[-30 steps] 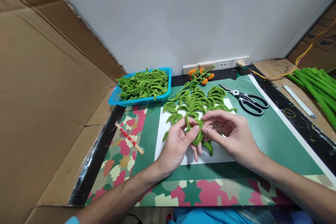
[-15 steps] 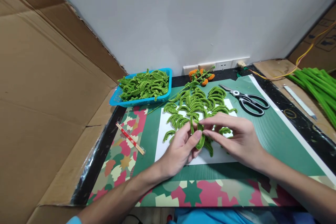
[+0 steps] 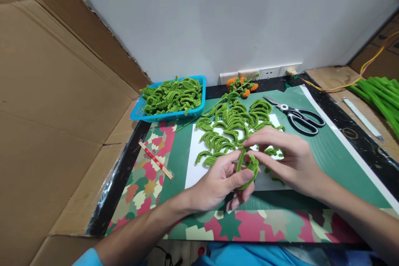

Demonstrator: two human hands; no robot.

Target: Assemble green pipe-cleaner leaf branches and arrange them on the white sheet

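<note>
Between thumb and fingers, my left hand (image 3: 222, 178) holds a green fuzzy leaf piece (image 3: 251, 172), low over the front of a white sheet (image 3: 193, 174). My right hand (image 3: 288, 156) pinches the upper end of a green fuzzy strip (image 3: 241, 158) that stands up beside the leaf; its lower end goes behind my left fingers. Many curved green fuzzy pieces (image 3: 218, 141) lie in rows on and behind the sheet. Beyond them rests a stem with orange fuzzy tufts (image 3: 246, 92).
A blue basket (image 3: 204, 95) of green pieces stands at the back left. Black-handled scissors (image 3: 301, 118) lie right of the sheet, wrapped chopsticks (image 3: 155, 159) at left. Green stems (image 3: 380, 97) and a whitish tool (image 3: 363, 119) are far right. Cardboard (image 3: 62, 104) walls the left side.
Both hands have shifted slightly right. The strip's upper end has moved away from the leaf, and the leaf has tilted to the right. The view has shifted a little.
</note>
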